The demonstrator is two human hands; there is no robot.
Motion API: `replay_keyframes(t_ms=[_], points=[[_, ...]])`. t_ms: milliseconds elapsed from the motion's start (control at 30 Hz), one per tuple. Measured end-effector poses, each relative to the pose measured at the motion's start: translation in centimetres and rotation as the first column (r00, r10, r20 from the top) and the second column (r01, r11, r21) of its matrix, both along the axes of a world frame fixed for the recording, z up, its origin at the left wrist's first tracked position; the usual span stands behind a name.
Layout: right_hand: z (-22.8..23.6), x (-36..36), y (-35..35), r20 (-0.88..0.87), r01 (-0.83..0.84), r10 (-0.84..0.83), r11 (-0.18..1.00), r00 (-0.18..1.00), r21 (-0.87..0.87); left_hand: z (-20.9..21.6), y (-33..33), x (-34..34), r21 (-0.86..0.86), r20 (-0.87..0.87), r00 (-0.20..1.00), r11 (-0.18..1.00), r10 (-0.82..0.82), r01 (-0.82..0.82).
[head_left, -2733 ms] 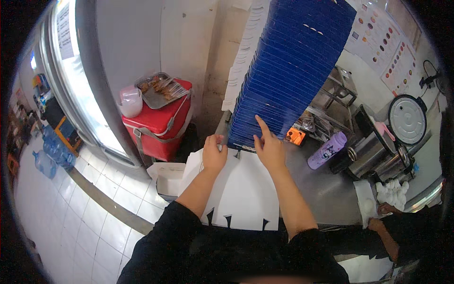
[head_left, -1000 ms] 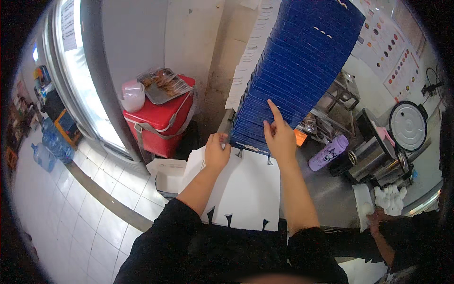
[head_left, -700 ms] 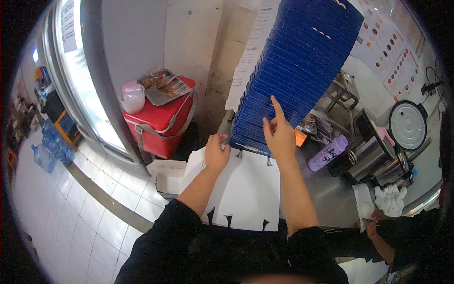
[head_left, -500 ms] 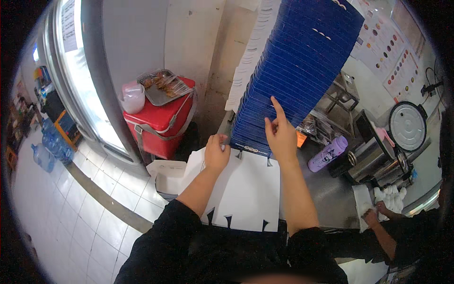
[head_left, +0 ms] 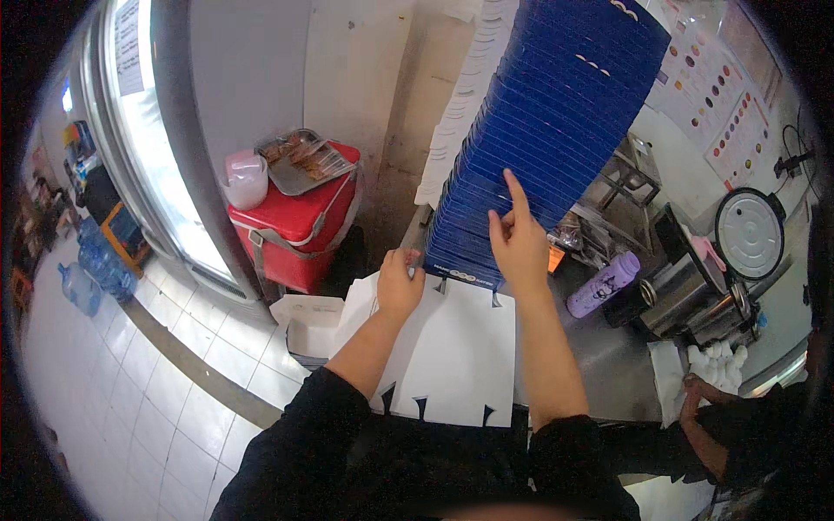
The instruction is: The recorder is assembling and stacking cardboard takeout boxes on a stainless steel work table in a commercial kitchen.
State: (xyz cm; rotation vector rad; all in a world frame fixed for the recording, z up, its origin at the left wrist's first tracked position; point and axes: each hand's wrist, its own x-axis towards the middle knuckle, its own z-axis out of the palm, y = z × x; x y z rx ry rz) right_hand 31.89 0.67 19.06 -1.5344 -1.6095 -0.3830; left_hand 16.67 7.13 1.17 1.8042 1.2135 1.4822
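A pile of flat white carton blanks [head_left: 452, 356] with dark notched cutouts lies right in front of me. My left hand [head_left: 400, 285] rests at the far left edge of the blanks with its fingers curled; whether it pinches a card edge is hidden. Behind the blanks rises a tall stack of dark blue folded cartons [head_left: 539, 130] with white edges down its left side. My right hand [head_left: 519, 247] is held in front of the lower part of this stack, index finger stretched upward and thumb apart. Nothing shows in its grasp.
An open white box [head_left: 314, 326] stands left of the blanks. Farther left is a red cooler bag [head_left: 291, 221] carrying a tray of food [head_left: 304, 165]. On the right counter are a purple bottle [head_left: 604, 285] and metal pots [head_left: 682, 282]; a co-worker's hands [head_left: 695, 395] are beyond.
My right hand has shifted slightly up and to the right, index finger still stretched. My left hand stays in place. The co-worker's hands have drawn together near the white items.
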Motion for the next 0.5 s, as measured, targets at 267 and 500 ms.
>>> replay_keyframes(t_ms=[267,500], points=[[0.6,0.2,-0.1,-0.037,0.020,-0.021,0.999,0.999,-0.032,0.0,0.1,0.0,-0.009,0.023,1.000,1.000,-0.019,0.020],[1.8,-0.4,0.5,0.009,0.032,-0.032,0.999,0.999,-0.040,0.2,0.0,0.0,-0.036,0.020,0.999,0.999,-0.028,0.028]])
